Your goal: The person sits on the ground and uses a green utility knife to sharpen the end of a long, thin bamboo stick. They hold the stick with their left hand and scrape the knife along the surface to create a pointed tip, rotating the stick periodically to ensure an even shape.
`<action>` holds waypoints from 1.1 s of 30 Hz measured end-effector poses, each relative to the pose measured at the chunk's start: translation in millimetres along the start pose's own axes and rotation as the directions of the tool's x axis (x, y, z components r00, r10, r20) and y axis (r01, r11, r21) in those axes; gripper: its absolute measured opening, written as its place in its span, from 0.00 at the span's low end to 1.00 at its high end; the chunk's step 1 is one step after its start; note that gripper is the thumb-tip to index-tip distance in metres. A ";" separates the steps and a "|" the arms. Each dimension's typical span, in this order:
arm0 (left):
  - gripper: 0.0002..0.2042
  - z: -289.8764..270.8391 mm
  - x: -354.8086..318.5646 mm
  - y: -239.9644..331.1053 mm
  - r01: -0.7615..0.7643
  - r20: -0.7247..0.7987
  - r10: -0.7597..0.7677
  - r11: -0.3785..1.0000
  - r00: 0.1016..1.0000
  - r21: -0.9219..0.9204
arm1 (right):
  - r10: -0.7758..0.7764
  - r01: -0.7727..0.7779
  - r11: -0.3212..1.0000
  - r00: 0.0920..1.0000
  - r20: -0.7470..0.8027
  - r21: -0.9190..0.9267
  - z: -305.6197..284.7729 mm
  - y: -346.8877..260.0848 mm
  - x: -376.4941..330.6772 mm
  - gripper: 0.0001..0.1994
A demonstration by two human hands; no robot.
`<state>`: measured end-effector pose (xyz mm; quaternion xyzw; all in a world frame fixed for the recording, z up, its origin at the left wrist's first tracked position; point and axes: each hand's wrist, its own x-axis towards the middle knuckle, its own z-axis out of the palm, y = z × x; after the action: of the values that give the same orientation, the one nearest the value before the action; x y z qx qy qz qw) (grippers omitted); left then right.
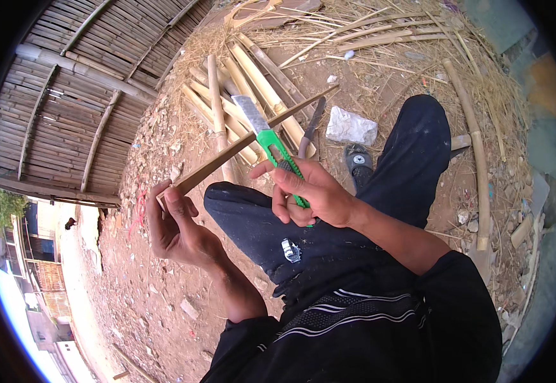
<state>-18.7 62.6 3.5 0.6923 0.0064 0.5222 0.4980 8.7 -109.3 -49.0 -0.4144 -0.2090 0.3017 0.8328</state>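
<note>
A thin bamboo strip (240, 143) is pinched at its lower end by the left hand (179, 226), running up toward the middle of the frame. A green utility knife (271, 143) is gripped tight in the right hand (313, 195), blade laid across the strip (looks like mid-shaving). Next stroke probably calls for a shallow blade angle, kept well clear of the left fingers. Split bamboo poles (252, 76) are piled on the ground behind.

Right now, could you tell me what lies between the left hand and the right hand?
In the head view, only the bamboo strip and a dark-trousered knee separate left hand from right hand.
</note>
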 end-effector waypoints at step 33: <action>0.07 3.2 -5.6 -0.1 -0.043 0.012 0.043 0.999 0.999 -0.011 | -0.432 0.418 0.888 0.901 -0.032 -0.192 0.9 -10.7 -21.8 0.33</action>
<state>-18.8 57.5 -0.4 0.6927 -0.0142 0.5285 0.4905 -4.2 -128.6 -41.8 -0.4433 -0.2903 0.0763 0.8446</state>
